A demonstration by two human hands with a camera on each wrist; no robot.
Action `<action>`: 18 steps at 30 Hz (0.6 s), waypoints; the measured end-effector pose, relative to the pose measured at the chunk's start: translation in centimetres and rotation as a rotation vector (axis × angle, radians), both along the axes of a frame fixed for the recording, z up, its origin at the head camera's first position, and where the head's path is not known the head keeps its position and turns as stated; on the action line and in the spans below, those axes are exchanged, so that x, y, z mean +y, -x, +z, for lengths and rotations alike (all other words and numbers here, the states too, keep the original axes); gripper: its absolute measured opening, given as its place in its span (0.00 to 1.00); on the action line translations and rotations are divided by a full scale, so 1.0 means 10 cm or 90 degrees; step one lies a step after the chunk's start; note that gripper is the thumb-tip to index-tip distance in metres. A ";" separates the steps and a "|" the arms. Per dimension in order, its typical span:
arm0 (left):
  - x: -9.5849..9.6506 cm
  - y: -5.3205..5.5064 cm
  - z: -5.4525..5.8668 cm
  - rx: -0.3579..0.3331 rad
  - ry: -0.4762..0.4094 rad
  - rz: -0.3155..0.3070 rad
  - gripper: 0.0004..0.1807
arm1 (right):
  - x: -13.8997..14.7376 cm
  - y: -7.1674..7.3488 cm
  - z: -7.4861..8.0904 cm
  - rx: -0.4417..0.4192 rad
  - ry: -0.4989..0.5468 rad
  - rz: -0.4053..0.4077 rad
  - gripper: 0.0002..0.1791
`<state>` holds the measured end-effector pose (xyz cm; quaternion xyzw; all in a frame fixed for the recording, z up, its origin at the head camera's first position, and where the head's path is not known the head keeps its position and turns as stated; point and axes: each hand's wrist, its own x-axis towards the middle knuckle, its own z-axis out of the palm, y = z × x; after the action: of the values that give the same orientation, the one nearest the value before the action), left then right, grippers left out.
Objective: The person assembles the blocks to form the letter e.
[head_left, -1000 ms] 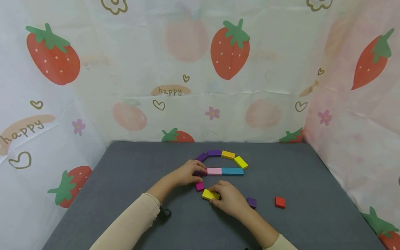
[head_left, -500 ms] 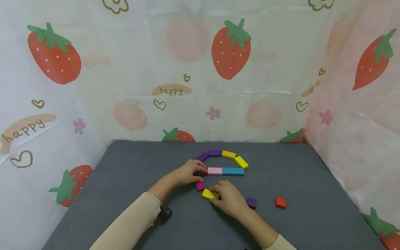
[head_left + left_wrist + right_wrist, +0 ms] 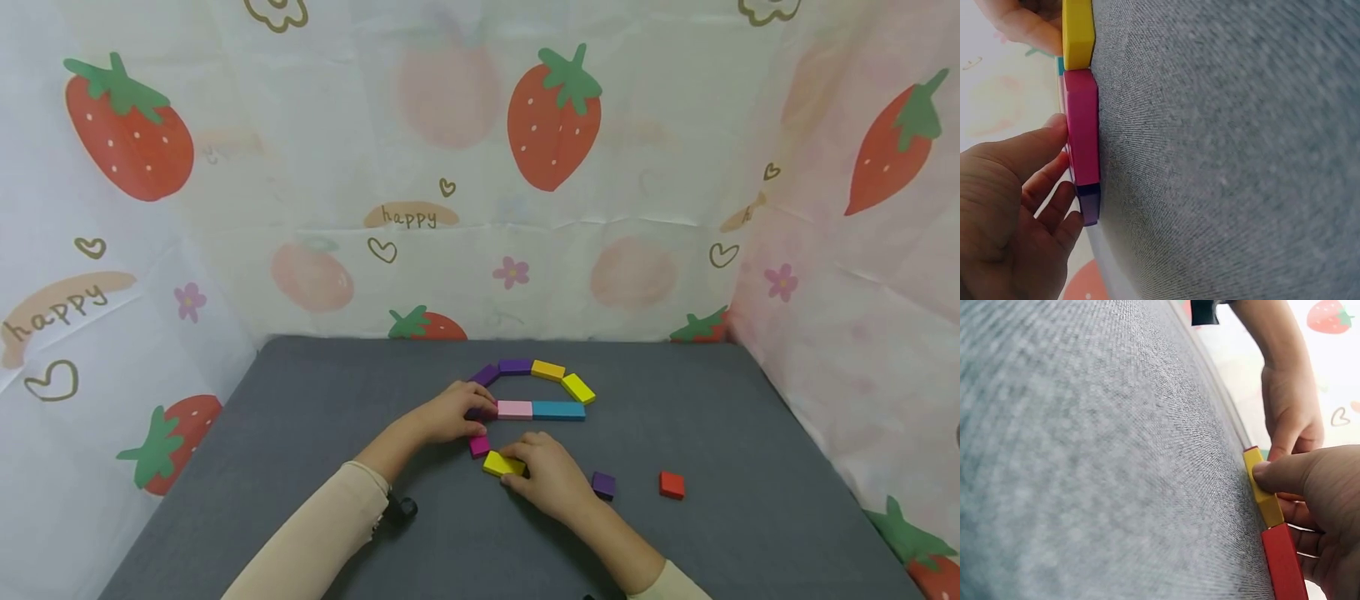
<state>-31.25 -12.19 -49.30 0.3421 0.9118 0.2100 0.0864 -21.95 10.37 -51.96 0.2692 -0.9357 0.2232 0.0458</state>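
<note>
My left hand lies on the grey table, thumb and fingertips touching a magenta block and the dark purple block at its end. My right hand grips a yellow block, thumb on its side. The yellow block's end meets the magenta one. A red block lies under my right palm, hidden in the head view. Beyond the hands, purple, yellow, pink and teal blocks form an arch shape.
A small purple cube and a red cube lie loose right of my right hand. Strawberry-print sheets wall the table on three sides. A black wrist camera sits on my left forearm.
The right hand has slid the yellow block very slightly left toward the magenta block. The left hand has stayed put.
</note>
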 end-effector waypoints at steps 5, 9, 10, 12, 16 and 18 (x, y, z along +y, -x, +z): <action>0.01 -0.01 0.01 -0.012 -0.004 0.011 0.17 | 0.00 0.00 0.00 0.006 -0.004 0.000 0.19; 0.02 -0.01 0.02 -0.013 -0.002 0.014 0.17 | 0.00 0.00 0.01 0.006 -0.004 -0.001 0.19; 0.02 -0.01 0.02 -0.012 0.000 0.014 0.17 | 0.00 0.00 0.01 0.006 -0.004 -0.001 0.19; 0.02 -0.01 0.02 -0.011 0.004 0.013 0.17 | 0.00 0.00 0.01 0.005 -0.007 0.001 0.19; 0.01 -0.02 0.02 -0.011 0.014 0.009 0.17 | -0.01 -0.01 0.02 -0.002 -0.004 0.004 0.19; 0.01 -0.03 0.03 -0.009 0.010 0.007 0.18 | 0.00 -0.01 0.04 -0.004 0.000 0.003 0.19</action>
<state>-30.98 -12.13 -49.05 0.3350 0.9147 0.2057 0.0942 -21.81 10.34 -51.59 0.2708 -0.9353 0.2238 0.0422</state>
